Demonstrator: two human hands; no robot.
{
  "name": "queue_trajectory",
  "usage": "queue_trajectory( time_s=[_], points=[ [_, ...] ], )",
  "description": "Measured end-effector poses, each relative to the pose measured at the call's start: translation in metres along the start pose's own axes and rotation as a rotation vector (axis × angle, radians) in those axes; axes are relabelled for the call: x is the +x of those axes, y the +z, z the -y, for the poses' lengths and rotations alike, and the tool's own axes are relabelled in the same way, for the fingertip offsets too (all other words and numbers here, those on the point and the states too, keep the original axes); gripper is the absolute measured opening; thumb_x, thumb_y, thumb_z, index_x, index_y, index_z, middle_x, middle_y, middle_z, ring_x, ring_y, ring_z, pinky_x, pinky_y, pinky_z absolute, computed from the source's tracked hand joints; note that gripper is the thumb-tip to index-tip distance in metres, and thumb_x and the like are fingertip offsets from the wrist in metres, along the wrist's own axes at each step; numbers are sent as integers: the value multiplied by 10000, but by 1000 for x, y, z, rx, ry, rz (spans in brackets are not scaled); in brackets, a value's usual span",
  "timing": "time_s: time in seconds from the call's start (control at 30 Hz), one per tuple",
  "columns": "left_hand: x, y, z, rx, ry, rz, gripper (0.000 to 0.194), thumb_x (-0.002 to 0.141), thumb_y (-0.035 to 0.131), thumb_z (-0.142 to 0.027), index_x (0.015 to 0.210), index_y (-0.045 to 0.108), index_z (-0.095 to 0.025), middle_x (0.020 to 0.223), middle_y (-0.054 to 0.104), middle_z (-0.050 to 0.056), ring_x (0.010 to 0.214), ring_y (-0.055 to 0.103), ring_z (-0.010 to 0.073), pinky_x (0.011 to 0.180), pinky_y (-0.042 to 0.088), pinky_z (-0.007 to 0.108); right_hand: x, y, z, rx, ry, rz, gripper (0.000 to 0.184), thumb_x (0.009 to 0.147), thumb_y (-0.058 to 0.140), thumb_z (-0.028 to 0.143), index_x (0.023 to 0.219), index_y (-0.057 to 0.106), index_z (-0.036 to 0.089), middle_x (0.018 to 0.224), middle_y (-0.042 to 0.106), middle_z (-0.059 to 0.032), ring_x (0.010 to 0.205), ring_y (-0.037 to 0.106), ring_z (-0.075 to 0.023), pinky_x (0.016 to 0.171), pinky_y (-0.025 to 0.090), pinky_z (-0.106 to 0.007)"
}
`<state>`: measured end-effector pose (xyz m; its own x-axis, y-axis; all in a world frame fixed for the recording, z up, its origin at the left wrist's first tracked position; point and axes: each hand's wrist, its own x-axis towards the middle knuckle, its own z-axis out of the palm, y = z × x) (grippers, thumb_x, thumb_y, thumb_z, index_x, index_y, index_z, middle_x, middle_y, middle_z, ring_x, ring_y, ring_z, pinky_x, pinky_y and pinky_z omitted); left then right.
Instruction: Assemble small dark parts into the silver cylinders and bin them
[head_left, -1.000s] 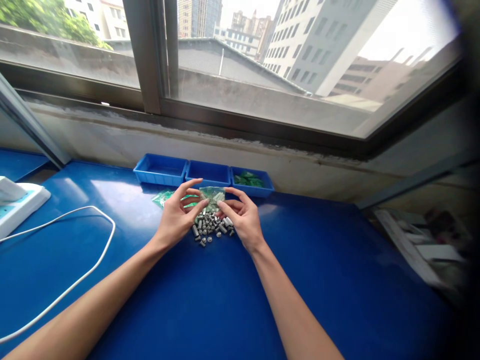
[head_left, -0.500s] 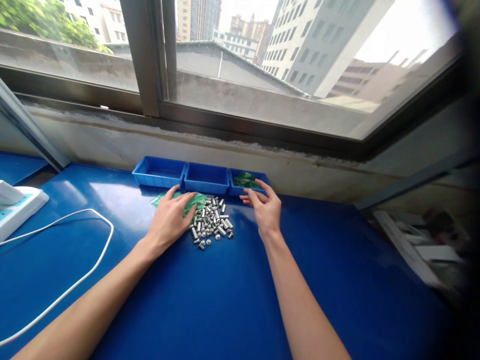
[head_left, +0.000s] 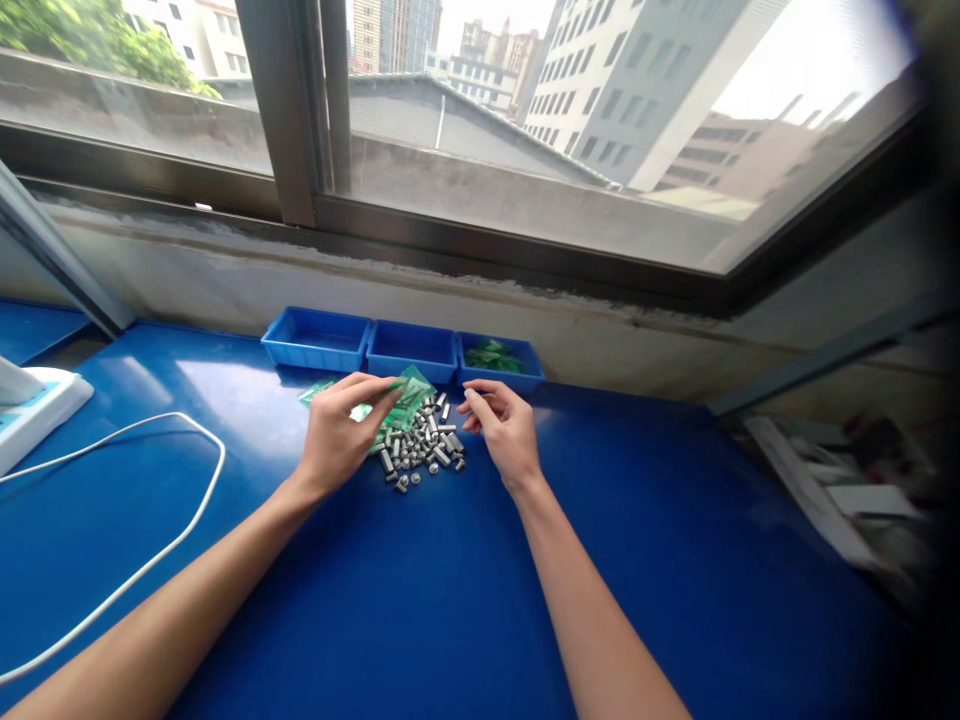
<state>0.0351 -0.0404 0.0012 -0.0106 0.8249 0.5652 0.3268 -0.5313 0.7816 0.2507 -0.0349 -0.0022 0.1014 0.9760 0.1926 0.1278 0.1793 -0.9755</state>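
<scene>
My left hand [head_left: 341,425] pinches a small green plastic bag [head_left: 414,392] between thumb and fingertips, lifted just over a heap of metal pieces [head_left: 424,440]. These are short silvery cylinders and screw-like parts, lying loose on the blue table. More green bags [head_left: 319,390] lie flat behind my left hand, partly covered by it. To the right of the heap, my right hand [head_left: 502,425] hovers with thumb and index finger brought together and the other fingers curled. Whether anything small sits in that pinch I cannot make out.
Three blue bins stand in a row along the wall: a left bin [head_left: 315,355], a middle bin [head_left: 411,370] and a right bin [head_left: 517,380] containing green bags. On the left lie a white cable [head_left: 202,510] and a power strip [head_left: 49,405]. A window is behind.
My left hand has closed on a green bag and raised it. My right hand has moved left from the right bin toward the heap, its thumb and index finger now together.
</scene>
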Motion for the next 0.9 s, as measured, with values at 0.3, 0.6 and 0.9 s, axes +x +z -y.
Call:
queue_trajectory(
  time_s=[0.3,0.6,0.9],
  points=[
    [1,2,0,-357,-370,122,382,771,769,-455,999,767,-148,968,777,86,811,731,226,689,603,296,-13,19,14,116,60,295,235,831,714,417,896,730,191,748,715,-14,582,590,-120,559,461,-246],
    [-1,2,-1,-141,-245,126,411,856,684,-447,1148,716,-160,1053,755,91,830,729,217,760,608,337,-11,22,11,201,101,219,218,803,747,387,804,711,172,679,693,-13,558,594,-116,545,461,-234],
    [2,-6,10,474,201,120,355,912,613,-385,1228,653,-229,1191,685,79,1137,585,266,1011,485,446,7,3,-3,542,201,-224,275,684,837,285,918,714,211,935,758,-15,724,699,-112,634,523,-200]
  ],
)
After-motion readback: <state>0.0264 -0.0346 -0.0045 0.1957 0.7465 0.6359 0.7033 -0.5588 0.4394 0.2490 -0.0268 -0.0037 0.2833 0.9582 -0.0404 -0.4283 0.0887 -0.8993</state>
